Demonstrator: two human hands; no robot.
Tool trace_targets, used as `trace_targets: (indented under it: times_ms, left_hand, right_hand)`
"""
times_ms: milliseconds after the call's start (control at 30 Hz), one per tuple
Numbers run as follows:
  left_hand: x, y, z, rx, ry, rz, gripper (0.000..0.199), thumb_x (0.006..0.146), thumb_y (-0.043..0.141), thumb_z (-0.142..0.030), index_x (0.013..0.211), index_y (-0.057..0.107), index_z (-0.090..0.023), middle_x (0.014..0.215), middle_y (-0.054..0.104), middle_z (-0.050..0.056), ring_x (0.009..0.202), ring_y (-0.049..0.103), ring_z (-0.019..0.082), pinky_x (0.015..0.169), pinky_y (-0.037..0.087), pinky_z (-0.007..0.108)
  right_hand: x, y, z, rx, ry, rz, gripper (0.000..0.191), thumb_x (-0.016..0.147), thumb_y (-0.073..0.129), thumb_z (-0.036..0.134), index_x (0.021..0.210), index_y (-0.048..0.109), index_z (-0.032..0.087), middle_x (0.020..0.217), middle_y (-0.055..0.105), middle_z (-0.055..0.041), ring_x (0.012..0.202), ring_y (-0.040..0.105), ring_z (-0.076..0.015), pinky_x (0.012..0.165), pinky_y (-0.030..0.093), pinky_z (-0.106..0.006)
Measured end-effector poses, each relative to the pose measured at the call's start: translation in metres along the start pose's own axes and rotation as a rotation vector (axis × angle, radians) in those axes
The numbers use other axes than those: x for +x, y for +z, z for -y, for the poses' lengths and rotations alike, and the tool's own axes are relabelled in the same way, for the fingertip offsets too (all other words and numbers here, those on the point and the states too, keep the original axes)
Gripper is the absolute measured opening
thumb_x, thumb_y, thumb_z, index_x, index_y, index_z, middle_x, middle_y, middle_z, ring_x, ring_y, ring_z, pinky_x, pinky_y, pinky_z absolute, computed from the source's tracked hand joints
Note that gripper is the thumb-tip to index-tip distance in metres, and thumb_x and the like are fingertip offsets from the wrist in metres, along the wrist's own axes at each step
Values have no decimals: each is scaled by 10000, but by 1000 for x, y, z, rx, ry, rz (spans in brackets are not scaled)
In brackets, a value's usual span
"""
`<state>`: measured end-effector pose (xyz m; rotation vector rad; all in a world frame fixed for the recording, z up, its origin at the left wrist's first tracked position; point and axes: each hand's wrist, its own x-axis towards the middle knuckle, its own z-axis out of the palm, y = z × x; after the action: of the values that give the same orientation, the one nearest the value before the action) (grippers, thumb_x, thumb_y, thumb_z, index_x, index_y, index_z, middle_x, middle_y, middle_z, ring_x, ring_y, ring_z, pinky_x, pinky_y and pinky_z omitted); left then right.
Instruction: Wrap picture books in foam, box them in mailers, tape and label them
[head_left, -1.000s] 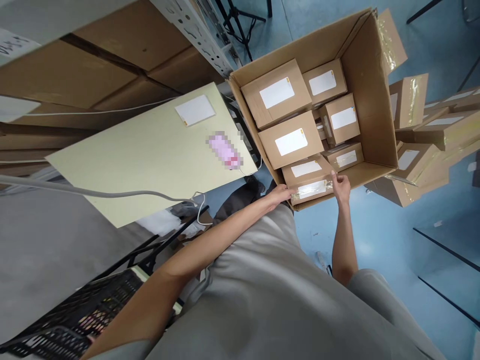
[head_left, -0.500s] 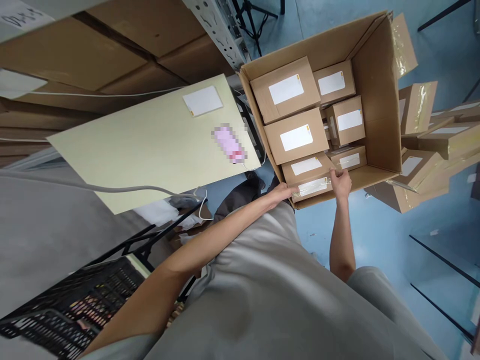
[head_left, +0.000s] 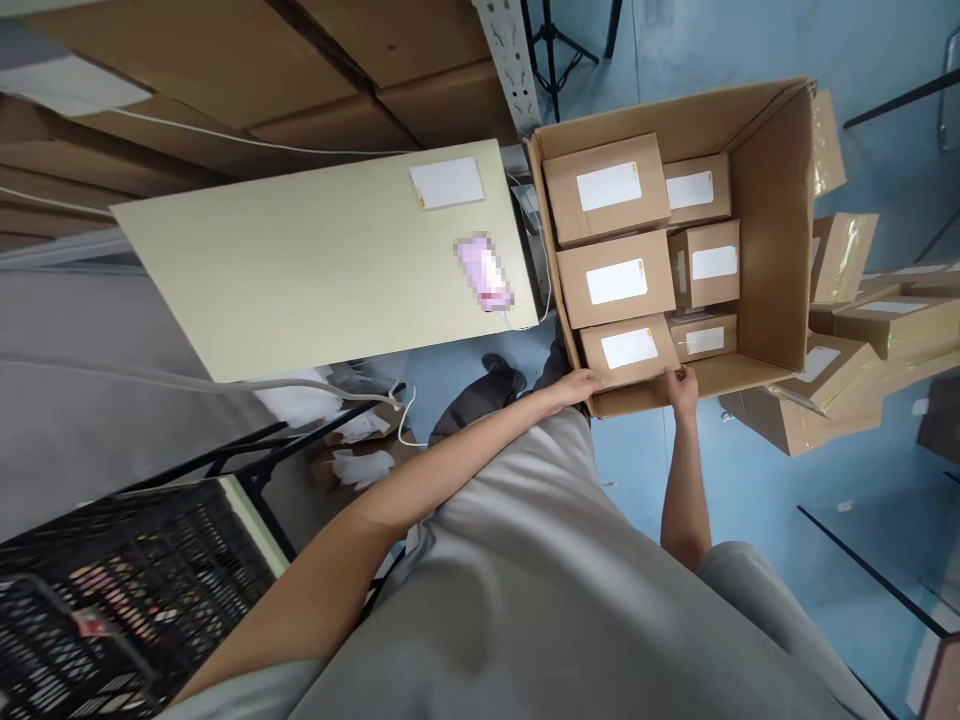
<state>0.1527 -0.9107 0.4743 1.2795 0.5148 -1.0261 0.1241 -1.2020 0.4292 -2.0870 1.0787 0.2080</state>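
Observation:
A large open carton holds several smaller brown boxes with white labels. Nearest to me inside it, a labelled box lies between my hands. My left hand is closed at this box's left front corner, by the carton's edge. At the right front corner my right hand is closed, its thumb and fingers pinched on the same box. The undersides of the fingers are hidden.
A pale yellow tabletop at left bears a white card and a blurred pink item. Taped boxes lie right of the carton. A black crate stands at lower left, shelved cartons at upper left.
The box between my hands has gone down into the carton; the taped, labelled side that faced me no longer shows. My hands stay at its corners. The view has shifted.

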Motion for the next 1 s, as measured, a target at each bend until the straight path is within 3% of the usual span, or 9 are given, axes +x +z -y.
trace_targets:
  times_ms: [133, 300, 400, 500, 633, 733, 867, 1000]
  left_hand:
    - [-16, -14, -12, -17, 19, -2, 241, 767, 942, -349, 884, 782, -211, 914, 774, 55, 1015, 735, 251, 1032, 587, 387]
    - [-58, -49, -19, -141, 226, 29, 219, 825, 918, -358, 932, 820, -194, 1009, 808, 84, 1046, 733, 223, 1073, 560, 388]
    - [-100, -84, -10, -241, 394, 8, 255, 835, 923, -403, 945, 830, -193, 1079, 832, 99, 1101, 745, 226, 1079, 555, 380]
    - [-153, -131, 13, -400, 557, -38, 311, 815, 946, -448, 965, 832, -201, 1214, 843, 114, 1178, 756, 244, 1107, 556, 384]
    - [-228, -204, 63, -646, 745, -150, 314, 813, 936, -449, 959, 821, -196, 1313, 835, 137, 1231, 762, 268, 1147, 550, 400]
    - [-282, -260, 113, -832, 889, -298, 277, 813, 903, -409, 951, 805, -189, 1322, 835, 148, 1245, 768, 284, 1161, 546, 413]
    - [-348, -322, 198, -1144, 1055, -537, 239, 800, 835, -370, 940, 770, -187, 1338, 832, 153, 1260, 780, 295, 1159, 553, 421]
    - [-397, -364, 292, -1468, 1152, -784, 209, 766, 786, -323, 913, 710, -194, 1324, 832, 147, 1249, 790, 288, 1166, 560, 422]
  right_hand:
    - [-18, 1, 19, -27, -161, -110, 614, 828, 683, 564, 1290, 690, 159, 1554, 654, -300, 1543, 573, -437, 1329, 410, -673]
    - [-57, 18, 75, -45, -459, 22, 684, 918, 576, 654, 1318, 725, 120, 1454, 745, -294, 1398, 698, -405, 1240, 515, -646]
    - [-105, 42, 121, -11, -650, 101, 668, 939, 567, 695, 1279, 743, 149, 1397, 786, -267, 1316, 749, -367, 1187, 571, -604]
    - [-171, 76, 165, 6, -832, 182, 625, 958, 584, 685, 1251, 762, 163, 1341, 817, -242, 1253, 780, -351, 1172, 591, -582]
    - [-269, 132, 209, -25, -1056, 360, 599, 982, 604, 674, 1246, 775, 165, 1318, 829, -227, 1233, 794, -347, 1170, 597, -572]
    - [-340, 181, 231, -100, -1199, 502, 590, 981, 617, 686, 1233, 787, 180, 1308, 837, -216, 1226, 799, -350, 1166, 602, -585]
    - [-439, 249, 252, -237, -1389, 725, 552, 996, 627, 690, 1223, 802, 219, 1320, 844, -184, 1229, 802, -348, 1160, 613, -593]
    - [-541, 312, 262, -388, -1554, 951, 509, 1017, 650, 659, 1228, 818, 228, 1323, 846, -168, 1248, 799, -352, 1156, 625, -574]
